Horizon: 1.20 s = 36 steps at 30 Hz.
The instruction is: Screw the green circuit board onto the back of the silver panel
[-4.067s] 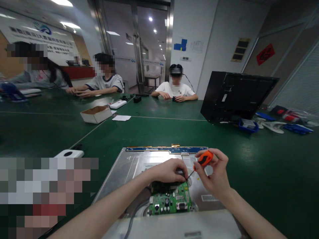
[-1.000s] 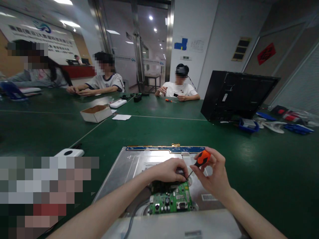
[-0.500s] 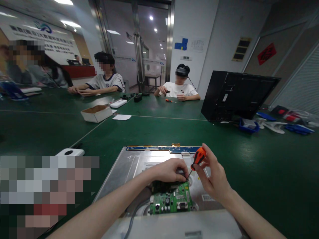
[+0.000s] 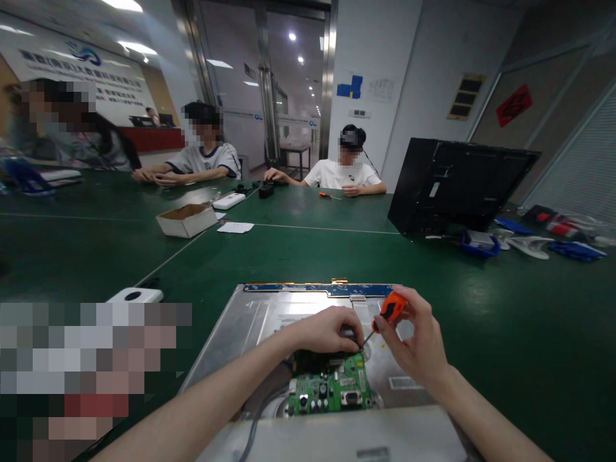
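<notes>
My right hand (image 4: pixel 418 340) grips an orange and black screwdriver (image 4: pixel 395 308) by its handle. The shaft slants down to the left, and its tip meets the upper right corner of a green circuit board (image 4: pixel 332 390). At that corner my left hand (image 4: pixel 332 328) has its thumb and fingers drawn together beside the tip; whatever they pinch is hidden. The board lies on the silver metal back of a display panel (image 4: pixel 231 340). A narrow blue circuit strip (image 4: pixel 289 289) runs along the panel's far edge. Below my left forearm, a grey cable (image 4: pixel 255 423) curves toward the board.
On the green table (image 4: pixel 298 250) stand an open white box (image 4: pixel 185 224) to the left and a black monitor (image 4: pixel 466 186) to the right. Blue trays (image 4: pixel 481 244) lie beside the monitor. Several people sit across the table; another screwdriver (image 4: pixel 326 195) lies before one.
My right hand has shifted slightly right and turned, tilting the screwdriver handle further over to the right. My left hand stays put. Across the table, a person's hand has reached over to a black object.
</notes>
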Available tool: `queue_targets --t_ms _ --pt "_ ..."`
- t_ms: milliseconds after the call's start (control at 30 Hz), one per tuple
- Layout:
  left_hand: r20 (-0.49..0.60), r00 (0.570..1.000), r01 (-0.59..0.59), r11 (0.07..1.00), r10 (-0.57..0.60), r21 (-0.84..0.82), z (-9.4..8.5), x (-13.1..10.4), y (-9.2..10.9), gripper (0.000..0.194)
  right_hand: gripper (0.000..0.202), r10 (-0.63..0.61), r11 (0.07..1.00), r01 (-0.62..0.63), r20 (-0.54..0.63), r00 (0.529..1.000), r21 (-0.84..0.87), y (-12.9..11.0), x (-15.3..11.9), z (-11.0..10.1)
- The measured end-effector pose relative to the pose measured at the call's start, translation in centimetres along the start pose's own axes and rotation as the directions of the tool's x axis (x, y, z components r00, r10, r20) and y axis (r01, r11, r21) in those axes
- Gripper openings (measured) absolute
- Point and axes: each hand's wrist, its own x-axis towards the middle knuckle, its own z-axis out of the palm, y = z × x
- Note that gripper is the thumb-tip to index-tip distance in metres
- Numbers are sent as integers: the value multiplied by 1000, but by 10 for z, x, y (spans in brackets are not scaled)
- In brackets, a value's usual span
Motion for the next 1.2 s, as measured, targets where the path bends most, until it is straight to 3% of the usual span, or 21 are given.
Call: queue_targets --t_ms 400,633,767,933,1033,1200 --pt "-2 1000 -9 1000 9 14 1 1 -1 15 56 47 999 -48 89 995 11 -1 1 -4" --pt "-30 1000 1 1000 0 29 2 -1 -1 15 30 98 987 -69 206 974 -144 -7 26 -20" --pt "-29 1000 -2 1000 2 19 2 0 -2 16 8 138 949 -9 388 911 -316 -18 51 -31" --pt "-16 1000 -9 1000 9 6 1 0 -3 16 33 191 811 161 515 836 -563 -31 80 -32" --pt "-19 1000 -4 1000 4 12 1 0 -4 15 26 235 802 189 590 773 -567 -37 92 -30" --pt "-25 1000 -4 1000 4 4 2 0 -4 13 8 199 890 161 681 705 -427 -36 100 -35"
